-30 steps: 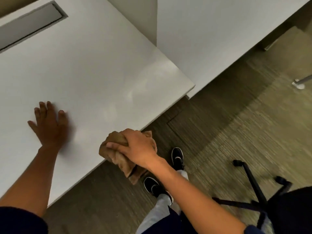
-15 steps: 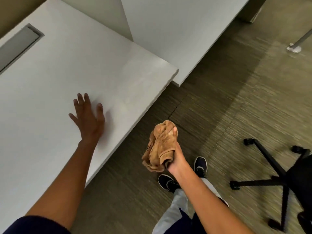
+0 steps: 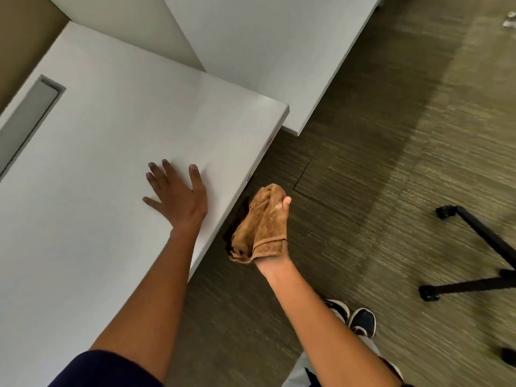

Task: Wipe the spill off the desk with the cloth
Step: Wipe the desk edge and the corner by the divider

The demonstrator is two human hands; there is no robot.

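The white desk (image 3: 111, 141) fills the left half of the view. My left hand (image 3: 178, 195) lies flat on it near the front edge, fingers spread. Off the desk, just right of that edge and above the floor, my right hand (image 3: 275, 247) is closed on a bunched brown cloth (image 3: 261, 226), palm side up, with the cloth hanging over my fingers. I see no liquid on the desktop. A few small reddish marks (image 3: 269, 141) show on the desk's front edge.
A grey cable slot (image 3: 28, 118) is set into the desk at far left. A second white desk (image 3: 268, 46) stands behind. A black chair base (image 3: 474, 247) sits on the carpet at right. My shoes (image 3: 360, 321) are below.
My right hand has lifted the cloth off the desk's front edge and turned it over beside the desk. The view swung right and down; my left hand stays flat on the desktop.
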